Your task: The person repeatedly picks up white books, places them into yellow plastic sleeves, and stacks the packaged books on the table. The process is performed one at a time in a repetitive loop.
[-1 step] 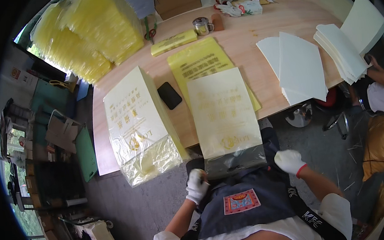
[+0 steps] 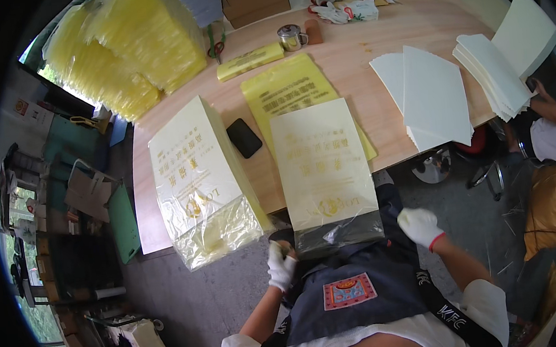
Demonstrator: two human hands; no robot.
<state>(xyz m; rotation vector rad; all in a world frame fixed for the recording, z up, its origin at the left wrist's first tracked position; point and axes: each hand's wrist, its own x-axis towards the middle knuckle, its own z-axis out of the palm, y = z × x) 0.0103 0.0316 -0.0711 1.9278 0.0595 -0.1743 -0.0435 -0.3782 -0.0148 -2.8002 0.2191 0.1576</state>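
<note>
A cream bag point(image 2: 322, 163) with a clear plastic mouth lies flat on the tabletop point(image 2: 372, 39) in front of the person, its open end hanging over the near edge toward the lap. The left hand point(image 2: 280, 266), in a white glove, sits at the near left corner of that mouth; its fingers look curled, but whether they pinch the film I cannot tell. The right hand point(image 2: 420, 226), also gloved, hovers just right of the mouth, loosely closed and holding nothing that shows.

The bag looks light, thin and limp, and the film is probably slippery. It would best be taken at the two near corners of the mouth, with a gentle pull so that it does not crease.

- Filled cream bags: two, this one and a stack point(image 2: 199, 180) to its left.
- Yellow bags under the centre one: at least one point(image 2: 287, 87).
- Black phone point(image 2: 244, 137): one, between the two cream bags.
- White sheet piles: two, near right point(image 2: 430, 94) and far right point(image 2: 500, 68).
- Metal cup point(image 2: 290, 37): one, at the far side.
</note>
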